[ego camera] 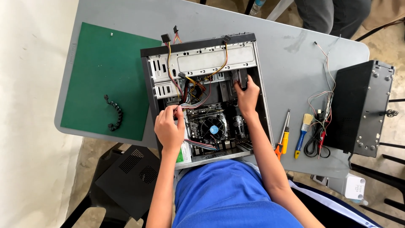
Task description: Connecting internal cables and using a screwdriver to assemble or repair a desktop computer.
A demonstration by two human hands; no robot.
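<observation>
- Blue cloth of the person's shirt [230,194] fills the near edge, with both forearms reaching forward over it into the open computer case [206,97].
- Left hand [168,128] sits at the case's near-left side, fingers pinched narrowly on a bundle of coloured wires [192,95], seemingly holding them aside so the interior stays reachable.
- Right hand [247,97] reaches deeper, fingers curled around a dark drive-like part [239,79] by the bay; how firmly it grips I cannot tell from this angle.
- That part seems to stand with its long axis running away from the person, pointing toward the case's far wall.
- Cooling fan [215,126] lies between the two hands.
- To the right rest a screwdriver [284,135] and a brush [303,133].
- Farther left lies a green mat [105,76] on the grey table [287,63].
</observation>
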